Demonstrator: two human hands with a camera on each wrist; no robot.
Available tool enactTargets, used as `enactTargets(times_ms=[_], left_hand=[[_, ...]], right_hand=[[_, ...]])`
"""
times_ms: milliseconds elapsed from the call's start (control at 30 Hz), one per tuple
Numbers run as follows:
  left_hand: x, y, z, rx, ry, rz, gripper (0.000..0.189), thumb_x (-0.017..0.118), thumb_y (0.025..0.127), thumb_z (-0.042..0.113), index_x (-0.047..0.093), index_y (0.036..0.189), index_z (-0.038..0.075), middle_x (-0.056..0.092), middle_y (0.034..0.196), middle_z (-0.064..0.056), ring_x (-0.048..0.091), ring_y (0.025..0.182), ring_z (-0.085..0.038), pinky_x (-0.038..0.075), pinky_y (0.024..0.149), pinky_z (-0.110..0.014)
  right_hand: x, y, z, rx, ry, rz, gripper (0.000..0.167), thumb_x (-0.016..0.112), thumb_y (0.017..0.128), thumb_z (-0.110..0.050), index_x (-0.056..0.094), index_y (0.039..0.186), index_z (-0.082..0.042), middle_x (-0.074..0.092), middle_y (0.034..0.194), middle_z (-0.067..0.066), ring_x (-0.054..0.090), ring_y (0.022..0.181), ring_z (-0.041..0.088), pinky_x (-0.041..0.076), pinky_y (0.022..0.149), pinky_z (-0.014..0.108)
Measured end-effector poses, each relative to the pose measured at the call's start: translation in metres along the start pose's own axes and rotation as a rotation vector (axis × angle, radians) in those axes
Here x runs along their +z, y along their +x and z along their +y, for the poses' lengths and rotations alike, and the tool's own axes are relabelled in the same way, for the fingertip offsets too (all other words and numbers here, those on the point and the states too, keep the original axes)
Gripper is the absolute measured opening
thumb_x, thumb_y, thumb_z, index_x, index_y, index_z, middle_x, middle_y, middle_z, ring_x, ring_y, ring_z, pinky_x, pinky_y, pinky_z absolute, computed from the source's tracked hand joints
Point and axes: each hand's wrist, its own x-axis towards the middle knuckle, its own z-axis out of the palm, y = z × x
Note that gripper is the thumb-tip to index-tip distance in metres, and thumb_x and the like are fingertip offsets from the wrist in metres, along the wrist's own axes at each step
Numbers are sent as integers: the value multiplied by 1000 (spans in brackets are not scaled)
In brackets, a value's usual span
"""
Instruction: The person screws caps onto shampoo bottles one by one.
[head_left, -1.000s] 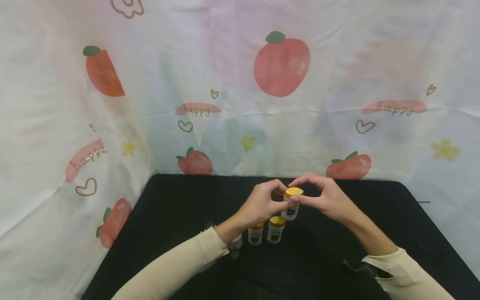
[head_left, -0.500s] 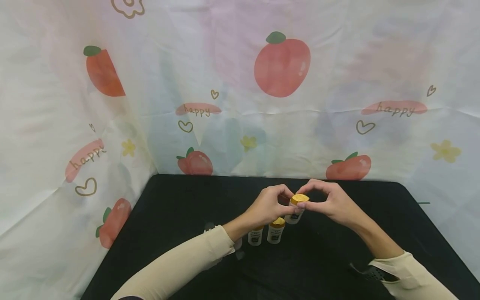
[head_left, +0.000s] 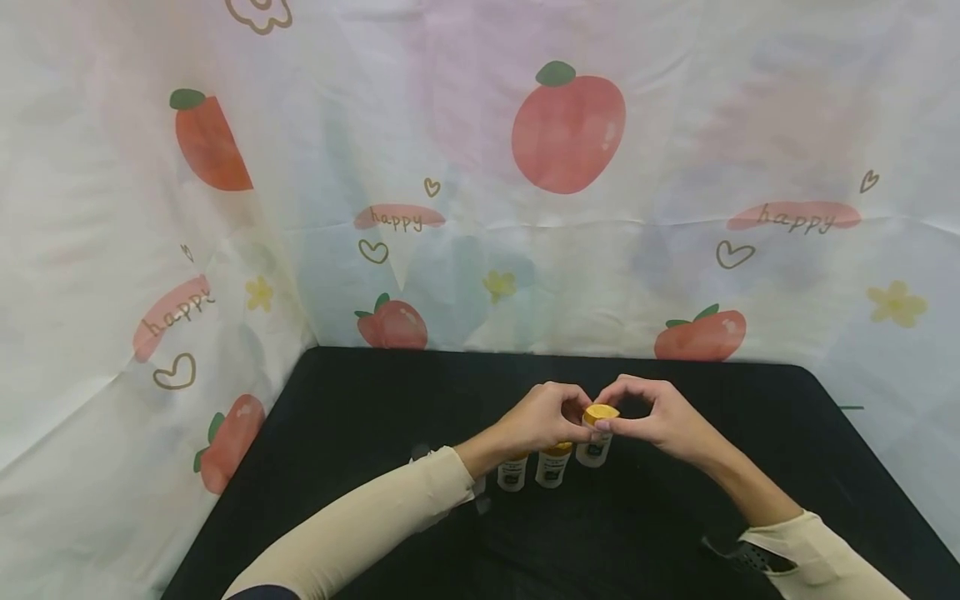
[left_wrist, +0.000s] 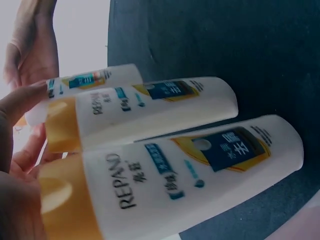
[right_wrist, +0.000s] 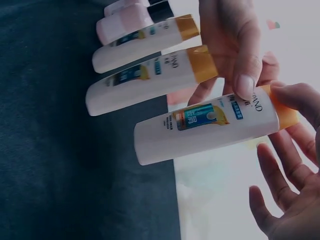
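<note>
Both hands are at the top of a white shampoo bottle (head_left: pixel 594 452) with a golden cap. My left hand (head_left: pixel 549 417) pinches its shoulder from the left, thumb in front. The right hand (head_left: pixel 663 422) pinches the golden cap (right_wrist: pixel 286 111) between thumb and fingers; its other fingers are spread in the right wrist view. This bottle is upright, its base close to the black table. Two more white shampoo bottles (head_left: pixel 512 475) (head_left: pixel 550 472) with golden caps stand in a row to its left, under the left hand. Their labels show large in the left wrist view.
A black table (head_left: pixel 390 400) lies under everything, with a printed fabric curtain (head_left: pixel 465 150) behind and to the sides. Pink bottles (right_wrist: pixel 120 24), one with a black cap visible, stand beyond the white row, mostly hidden by the left sleeve (head_left: pixel 375 525) in the head view.
Both hands have moved slightly right and down with the held shampoo bottle, bringing it lower beside the other two. Those two bottles have stayed in place.
</note>
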Motion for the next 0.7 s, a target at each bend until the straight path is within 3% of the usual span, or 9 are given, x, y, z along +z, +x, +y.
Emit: enactTargets(times_ms=[233, 500, 700], left_hand=[[2, 4, -4, -2, 100, -42, 20, 83, 87, 21, 73, 103, 12, 69, 86, 12, 64, 77, -2, 54, 67, -16], [0, 9, -5, -11, 238, -143, 19, 82, 88, 23, 75, 103, 12, 69, 87, 11, 61, 75, 1, 51, 69, -14], [-1, 11, -5, -29, 264, -194, 15, 80, 89, 21, 74, 99, 13, 67, 83, 12, 60, 72, -1, 50, 67, -15]], right_hand=[[6, -4, 12, -9, 19, -14, 24, 81, 87, -12, 72, 108, -21, 69, 98, -3, 62, 96, 16, 49, 84, 37], [12, -7, 20, -12, 65, -49, 23, 81, 87, -11, 72, 107, -19, 69, 99, -1, 62, 93, 18, 50, 81, 38], [17, -9, 26, -15, 86, -77, 21, 79, 89, -11, 73, 108, -17, 69, 100, 0, 63, 97, 18, 51, 84, 41]])
